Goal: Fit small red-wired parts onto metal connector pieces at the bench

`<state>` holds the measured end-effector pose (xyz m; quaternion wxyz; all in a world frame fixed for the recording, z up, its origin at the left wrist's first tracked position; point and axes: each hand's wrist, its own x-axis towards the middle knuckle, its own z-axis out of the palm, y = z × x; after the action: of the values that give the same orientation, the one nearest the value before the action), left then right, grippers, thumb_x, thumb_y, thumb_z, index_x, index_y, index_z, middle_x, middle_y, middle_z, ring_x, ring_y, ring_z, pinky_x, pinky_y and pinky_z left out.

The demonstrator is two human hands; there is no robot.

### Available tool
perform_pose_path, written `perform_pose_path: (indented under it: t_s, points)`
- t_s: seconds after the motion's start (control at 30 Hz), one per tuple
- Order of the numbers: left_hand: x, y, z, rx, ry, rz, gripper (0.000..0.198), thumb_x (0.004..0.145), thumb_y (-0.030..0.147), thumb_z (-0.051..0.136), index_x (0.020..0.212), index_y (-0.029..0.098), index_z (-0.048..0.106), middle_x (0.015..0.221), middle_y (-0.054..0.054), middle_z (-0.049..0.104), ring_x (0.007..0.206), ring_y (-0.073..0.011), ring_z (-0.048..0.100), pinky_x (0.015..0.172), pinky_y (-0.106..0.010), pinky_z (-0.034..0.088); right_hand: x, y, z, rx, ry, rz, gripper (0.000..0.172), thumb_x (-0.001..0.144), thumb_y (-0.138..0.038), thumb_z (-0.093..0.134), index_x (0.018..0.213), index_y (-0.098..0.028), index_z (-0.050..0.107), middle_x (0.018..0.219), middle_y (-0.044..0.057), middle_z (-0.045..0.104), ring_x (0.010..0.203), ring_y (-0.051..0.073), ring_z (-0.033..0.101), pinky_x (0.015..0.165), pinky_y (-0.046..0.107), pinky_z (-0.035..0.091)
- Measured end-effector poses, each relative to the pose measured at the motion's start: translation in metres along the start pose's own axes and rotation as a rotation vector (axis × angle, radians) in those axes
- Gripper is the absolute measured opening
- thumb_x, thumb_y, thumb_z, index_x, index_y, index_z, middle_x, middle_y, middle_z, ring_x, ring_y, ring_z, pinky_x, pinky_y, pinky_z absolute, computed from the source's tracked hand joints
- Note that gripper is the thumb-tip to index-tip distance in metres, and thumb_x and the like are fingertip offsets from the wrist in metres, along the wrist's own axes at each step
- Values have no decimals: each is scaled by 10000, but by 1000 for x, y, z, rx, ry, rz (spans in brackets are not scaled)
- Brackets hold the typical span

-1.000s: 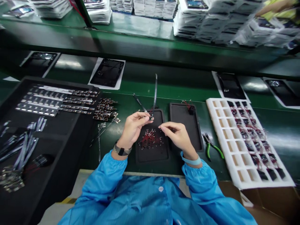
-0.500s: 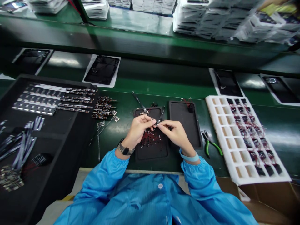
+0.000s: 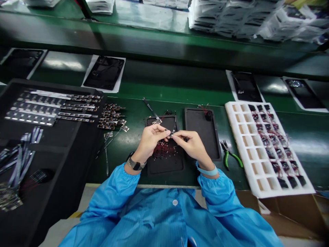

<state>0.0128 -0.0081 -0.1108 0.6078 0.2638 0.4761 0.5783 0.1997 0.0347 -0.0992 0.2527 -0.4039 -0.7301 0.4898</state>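
Over the left black tray (image 3: 167, 168), both my hands meet with pinched fingers. My left hand (image 3: 152, 140) grips the edge of a small circuit board (image 3: 172, 132) with a dark ribbon cable standing up from it. My right hand (image 3: 190, 142) pinches the same board from the other side; fingertips hide much of it. Beneath them, a heap of tiny parts with red wires (image 3: 163, 151) lies in the tray. Another board with a ribbon cable (image 3: 156, 121) rests at the tray's far edge.
Right of my hands are a second black tray (image 3: 202, 137) holding a black red-wired part (image 3: 208, 116), green-handled pliers (image 3: 226, 156), and a white foam tray (image 3: 258, 181) of black parts. Leftward are piled boards (image 3: 110, 116) and a large black bin (image 3: 77, 147). A shelf edge (image 3: 144, 37) spans the back.
The ribbon cable on the held board has swung to a more upright angle. Both hands keep their pinch at nearly the same spot, and the camera view has shifted slightly.
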Motion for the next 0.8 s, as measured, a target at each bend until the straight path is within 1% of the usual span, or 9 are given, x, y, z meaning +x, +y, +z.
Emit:
perform_pose_path:
  t_s: [0.3, 0.37, 0.47, 0.57, 0.7, 0.8]
  points:
    - [1, -3, -1, -97, -9, -60, 335, 618, 307, 951, 704, 134, 678, 698, -35, 714, 594, -115, 633, 610, -257, 523, 0, -1, 0, 27, -19, 3, 323, 957, -444, 680, 900, -159, 820, 799, 59, 747, 657, 157, 549, 604, 279, 406]
    - [0, -4, 0, -77, 5, -48, 337, 619, 307, 952, 707, 133, 678, 708, -32, 718, 586, -107, 625, 605, -253, 518, 0, -1, 1, 26, -17, 5, 319, 954, -438, 684, 887, -157, 818, 766, 50, 728, 632, 146, 526, 591, 275, 392]
    - [-2, -3, 1, -1, 38, 14, 311, 643, 306, 944, 731, 138, 697, 718, -26, 725, 589, -108, 627, 616, -255, 522, 0, 0, 2, 15, -11, 10, 325, 956, -438, 681, 879, -152, 815, 698, 32, 679, 590, 128, 472, 565, 272, 364]
    - [-3, -2, 0, 57, 43, 49, 304, 656, 321, 942, 737, 144, 708, 700, -21, 722, 585, -114, 631, 615, -258, 522, 0, 2, 2, 17, -13, 28, 343, 951, -459, 685, 873, -150, 813, 688, 33, 673, 589, 131, 486, 563, 272, 375]
    - [-1, -1, -5, 20, 0, -23, 329, 631, 326, 952, 711, 135, 696, 660, -27, 705, 560, -116, 627, 593, -253, 507, 0, 3, 1, 103, -31, 73, 326, 921, -467, 731, 891, -153, 813, 746, 54, 731, 618, 147, 568, 591, 275, 439]
    - [1, -3, -7, -16, -48, -75, 315, 638, 306, 942, 707, 130, 690, 636, -31, 697, 560, -123, 641, 612, -257, 516, 0, 4, 0, 164, -35, 91, 307, 886, -459, 778, 878, -154, 811, 724, 52, 728, 610, 147, 582, 588, 273, 456]
